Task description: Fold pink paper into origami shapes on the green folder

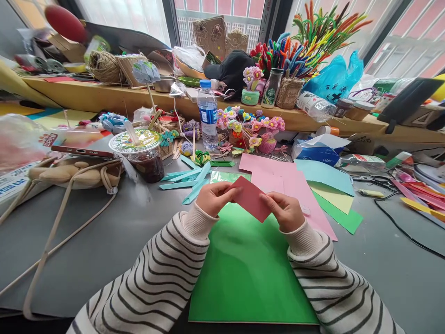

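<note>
Between my two hands a small piece of pink paper point(253, 199) is held up, tilted, its right end lower than its left. My left hand point(216, 197) pinches its left end between thumb and fingers. At the other end, my right hand point(287, 211) grips it with the thumb on top. Below lies a large green board point(253, 273) with a glossy surface. Behind the hands are larger pink paper sheets point(295, 190). A pile of folded light-blue paper strips point(194, 181) sits just left of them.
A lidded drink cup point(144, 162) and a corded beige bag point(76, 171) stand at left. Further back are a water bottle point(207, 116) and crafted flowers point(250, 125). Coloured sheets point(339, 199), scissors point(382, 182) and a black cable point(403, 227) lie right.
</note>
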The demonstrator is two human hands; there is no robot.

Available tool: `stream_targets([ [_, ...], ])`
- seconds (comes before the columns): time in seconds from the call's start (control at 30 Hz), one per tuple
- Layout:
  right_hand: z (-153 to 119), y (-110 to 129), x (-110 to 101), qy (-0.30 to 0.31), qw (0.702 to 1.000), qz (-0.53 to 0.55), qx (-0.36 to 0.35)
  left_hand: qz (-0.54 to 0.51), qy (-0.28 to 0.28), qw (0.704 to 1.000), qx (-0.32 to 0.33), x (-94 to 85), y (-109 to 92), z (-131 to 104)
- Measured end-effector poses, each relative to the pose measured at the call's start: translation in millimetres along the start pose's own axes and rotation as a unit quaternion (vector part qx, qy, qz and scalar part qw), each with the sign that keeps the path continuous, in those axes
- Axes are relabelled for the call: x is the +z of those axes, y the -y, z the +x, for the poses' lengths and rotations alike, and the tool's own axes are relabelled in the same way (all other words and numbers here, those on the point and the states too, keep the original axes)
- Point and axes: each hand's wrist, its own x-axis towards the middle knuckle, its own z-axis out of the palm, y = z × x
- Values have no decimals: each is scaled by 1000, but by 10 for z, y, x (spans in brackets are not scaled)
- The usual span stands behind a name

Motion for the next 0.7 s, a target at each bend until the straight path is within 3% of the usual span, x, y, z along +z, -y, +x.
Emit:
stream_targets([
  [0.13, 18, -69, -13, -15, 994, 88, 64, -160, 22, 982, -93, -23, 67, 28],
  [0.23, 24, -131, 22, 0, 974, 190, 121, -249, 126, 956, -88, -10, 145, 38],
  [0.37, 14, -145, 82, 61, 934, 302, 182, -267, 259, 927, -52, 24, 222, 51],
  [0.57, 11, -152, 98, 112, 895, 372, 218, -264, 305, 915, -18, 28, 223, 94],
  [0.7, 22, -192, 98, 117, 897, 368, 214, -270, 324, 907, -12, 49, 236, 143],
])
